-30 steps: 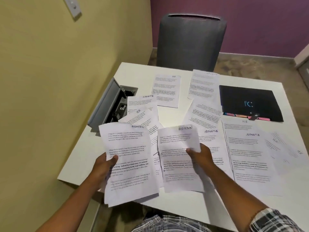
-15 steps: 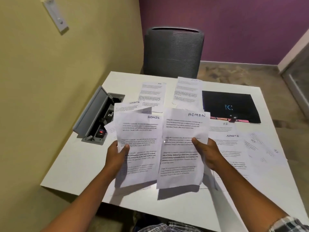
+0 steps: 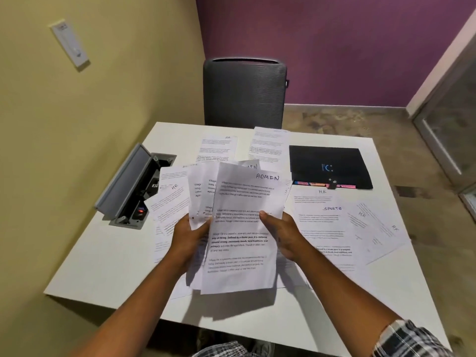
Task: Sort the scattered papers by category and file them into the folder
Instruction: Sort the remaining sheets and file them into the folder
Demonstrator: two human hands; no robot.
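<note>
Yellow and purple walls met in a corner behind a white table (image 3: 108,266) strewn with printed sheets, as a person seated at its near edge gathered papers marked by category. Both hands were raised above the tabletop, holding a fanned bundle of ADMIN papers (image 3: 242,228) between them. The left hand (image 3: 189,238) gripped the bundle's left edge, thumb over the front of the rear sheets; the right hand (image 3: 280,233) pinched the right edge of the front sheet, thumb pressed on the text. The front sheet bore the handwritten word "ADMIN" at its top right corner, and a second such label peeked out just behind it.

Other pages lay flat on the table: an HR sheet (image 3: 217,149) and another page (image 3: 269,145) near the far edge, a sheet marked HR (image 3: 171,199) to the left of the bundle, a SPORTS sheet (image 3: 324,228) to the right, overlapping a page headed HR, and further HR pages (image 3: 376,230) angled toward the right edge. A closed black folder (image 3: 329,163), with coloured tabs showing along its near edge, rested at the far right of the table, well apart from the hands. A grey power-socket box (image 3: 128,186) stood open at the table's left side. A dark grey chair (image 3: 244,91) faced the table from the far side, and a white switch plate (image 3: 70,43) hung on the yellow wall.
</note>
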